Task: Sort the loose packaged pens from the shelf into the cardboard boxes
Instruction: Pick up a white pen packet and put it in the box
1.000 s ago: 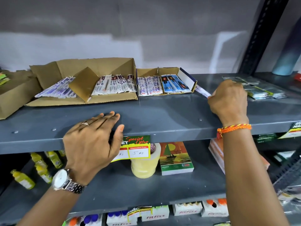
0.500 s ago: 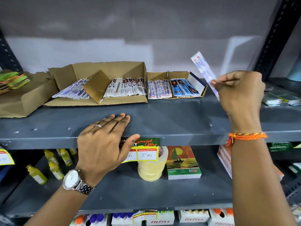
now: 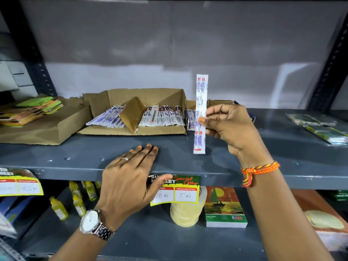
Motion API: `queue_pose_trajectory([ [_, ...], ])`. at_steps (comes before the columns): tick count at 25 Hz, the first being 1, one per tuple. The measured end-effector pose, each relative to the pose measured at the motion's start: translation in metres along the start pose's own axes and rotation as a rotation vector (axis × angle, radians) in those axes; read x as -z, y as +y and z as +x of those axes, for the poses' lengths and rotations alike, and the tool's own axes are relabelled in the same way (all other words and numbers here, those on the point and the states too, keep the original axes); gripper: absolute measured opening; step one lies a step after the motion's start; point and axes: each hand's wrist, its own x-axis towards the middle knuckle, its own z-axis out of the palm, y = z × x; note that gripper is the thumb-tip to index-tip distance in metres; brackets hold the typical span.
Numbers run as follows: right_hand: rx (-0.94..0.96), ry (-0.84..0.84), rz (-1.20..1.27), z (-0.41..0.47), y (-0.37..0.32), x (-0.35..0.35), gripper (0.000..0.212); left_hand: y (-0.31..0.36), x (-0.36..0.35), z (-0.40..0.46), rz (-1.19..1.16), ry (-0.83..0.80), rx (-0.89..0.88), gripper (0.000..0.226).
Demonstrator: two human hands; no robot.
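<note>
My right hand pinches a white packaged pen with blue and red print, holding it upright above the grey shelf. My left hand rests flat on the shelf's front edge, fingers spread, holding nothing. Behind stands a large open cardboard box with a folded divider, filled with several packaged pens on both sides. A smaller cardboard box to its right is mostly hidden behind my right hand and the held pen.
Green packets lie loose at the shelf's right. A flattened carton with coloured pads sits at the left. Below are yellow bottles, a tape roll, a notebook and a price tag.
My right hand picked the packaged pen off the shelf beside the small box, raised it and turned it upright in front of the boxes. My left hand stayed on the shelf edge.
</note>
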Motion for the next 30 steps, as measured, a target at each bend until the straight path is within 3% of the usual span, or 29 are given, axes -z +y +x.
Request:
queue_pose_trajectory([
  [3,0.025,0.054,-0.154,0.027,-0.006,0.002,0.03,0.001,-0.002,-0.001,-0.013,0.021,0.005,0.077],
  [6,0.091,0.169,-0.469,0.074,-0.014,0.002,0.04,0.001,-0.005,-0.001,-0.018,0.041,0.006,0.077],
  [9,0.028,0.115,-0.804,0.109,-0.017,-0.018,0.038,0.001,-0.006,-0.001,-0.027,0.06,0.012,0.077],
  [12,0.032,0.051,-1.012,0.121,-0.005,-0.039,0.022,0.001,-0.006,-0.001,-0.025,0.069,0.008,0.078],
  [30,0.201,0.07,-1.377,0.109,0.009,-0.047,0.038,0.002,-0.008,-0.002,-0.023,0.097,0.002,0.077],
])
